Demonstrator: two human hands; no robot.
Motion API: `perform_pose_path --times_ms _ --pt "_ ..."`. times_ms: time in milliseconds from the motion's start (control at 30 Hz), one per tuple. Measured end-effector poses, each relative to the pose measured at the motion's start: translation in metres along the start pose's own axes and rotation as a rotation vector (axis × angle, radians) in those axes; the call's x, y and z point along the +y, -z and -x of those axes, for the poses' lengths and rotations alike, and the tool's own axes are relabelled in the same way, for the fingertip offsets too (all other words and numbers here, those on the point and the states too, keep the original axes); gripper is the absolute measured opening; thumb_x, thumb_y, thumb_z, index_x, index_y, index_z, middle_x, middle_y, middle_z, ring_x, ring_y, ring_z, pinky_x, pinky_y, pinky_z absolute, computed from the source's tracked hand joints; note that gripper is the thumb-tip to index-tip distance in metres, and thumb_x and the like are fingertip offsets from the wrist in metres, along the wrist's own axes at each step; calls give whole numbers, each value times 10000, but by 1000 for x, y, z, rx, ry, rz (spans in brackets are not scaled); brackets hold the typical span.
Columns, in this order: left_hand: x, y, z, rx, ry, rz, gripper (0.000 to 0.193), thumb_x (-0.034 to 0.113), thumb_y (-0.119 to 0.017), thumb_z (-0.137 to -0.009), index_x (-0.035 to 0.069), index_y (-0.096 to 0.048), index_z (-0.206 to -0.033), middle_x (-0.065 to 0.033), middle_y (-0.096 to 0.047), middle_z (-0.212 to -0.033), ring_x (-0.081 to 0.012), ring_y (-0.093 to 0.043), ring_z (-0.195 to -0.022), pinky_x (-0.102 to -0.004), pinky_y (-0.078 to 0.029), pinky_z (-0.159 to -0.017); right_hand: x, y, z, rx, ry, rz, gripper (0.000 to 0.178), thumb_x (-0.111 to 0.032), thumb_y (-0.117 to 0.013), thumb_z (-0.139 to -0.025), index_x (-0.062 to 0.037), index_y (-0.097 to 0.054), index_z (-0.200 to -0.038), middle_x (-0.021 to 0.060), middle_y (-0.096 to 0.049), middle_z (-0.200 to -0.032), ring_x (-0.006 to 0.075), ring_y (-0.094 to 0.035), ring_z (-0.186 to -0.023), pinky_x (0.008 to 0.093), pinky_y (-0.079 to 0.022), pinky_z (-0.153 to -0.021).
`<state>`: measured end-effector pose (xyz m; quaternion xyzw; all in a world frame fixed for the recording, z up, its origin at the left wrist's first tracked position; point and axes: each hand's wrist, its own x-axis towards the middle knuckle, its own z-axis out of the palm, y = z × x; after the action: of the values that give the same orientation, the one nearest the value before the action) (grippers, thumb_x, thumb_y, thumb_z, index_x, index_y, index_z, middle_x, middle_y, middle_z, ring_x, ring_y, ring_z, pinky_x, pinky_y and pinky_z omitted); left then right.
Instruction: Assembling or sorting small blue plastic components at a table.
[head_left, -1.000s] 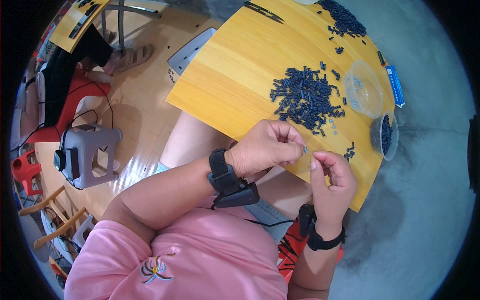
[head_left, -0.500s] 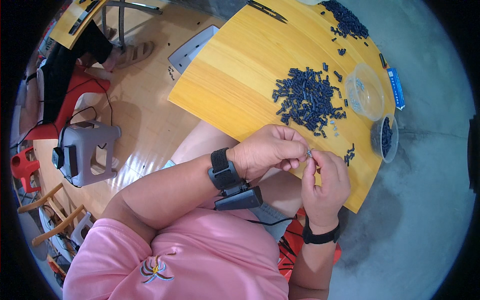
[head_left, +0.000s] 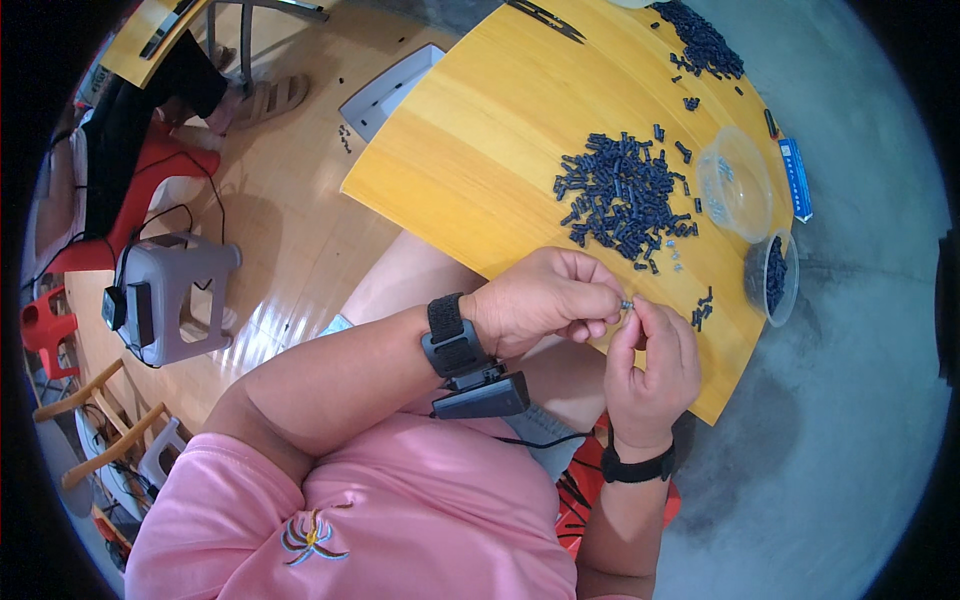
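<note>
At the near edge of the table, my left hand (head_left: 552, 300) and my right hand (head_left: 652, 368) meet fingertip to fingertip. Both are closed in a pinch on a small silvery piece (head_left: 627, 304), too tiny to tell its exact kind. Beyond them lies a heap of small black cylindrical parts (head_left: 620, 195). Several loose silvery bits (head_left: 675, 254) rest at the heap's near right side. A few black parts (head_left: 702, 312) lie apart, just right of my right hand's fingers.
A clear round tub (head_left: 738, 190) holds some small pale bits; another clear tub (head_left: 790, 285) contains black parts. Black scissors-like snips (head_left: 546, 20) and a second black heap (head_left: 705, 42) lie farther off. A blue packet (head_left: 796, 180) sits at the right edge. Stools (head_left: 180, 300) stand left.
My fingertips stay together, and slightly more of the silvery piece shows between them. The whole view has shifted a little.
</note>
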<state>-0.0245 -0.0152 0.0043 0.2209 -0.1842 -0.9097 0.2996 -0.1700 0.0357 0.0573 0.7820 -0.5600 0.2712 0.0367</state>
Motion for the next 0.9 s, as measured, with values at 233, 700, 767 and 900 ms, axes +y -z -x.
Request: perform_pose_path --times_ms 233,700,767,900 --pt "2 -11 3 104 -245 -262 74 19 -657 -801 7 -615 -862 14 -614 -780 -19 -554 -685 -162 -454 -608 -8 0 -3 14 -162 -106 175 56 -641 -746 6 -623 -913 128 -608 -767 271 -599 -653 349 -486 -571" --pt "1 -10 9 86 -424 -543 87 7 -666 -759 10 -623 -835 23 -601 -772 -16 -540 -689 -170 -452 -595 -17 18 -12 -169 -1004 -822 82 -22 -600 -852 29 -645 -898 50 -636 -683 78 -584 -545 183 -431 -491" --pt "1 -10 10 70 -434 -551 90 6 -665 -755 8 -622 -835 22 -598 -771 -18 -543 -695 -170 -454 -599 -14 19 -12 -182 -1025 -868 79 -31 -595 -855 24 -639 -891 49 -631 -673 77 -577 -537 181 -418 -480" --pt "0 -11 9 51 -417 -552 87 2 -659 -757 4 -620 -834 21 -594 -769 -21 -546 -701 -169 -458 -607 -8 20 -10 -211 -1032 -993 75 -53 -578 -860 13 -613 -855 49 -613 -642 74 -550 -503 181 -383 -448"
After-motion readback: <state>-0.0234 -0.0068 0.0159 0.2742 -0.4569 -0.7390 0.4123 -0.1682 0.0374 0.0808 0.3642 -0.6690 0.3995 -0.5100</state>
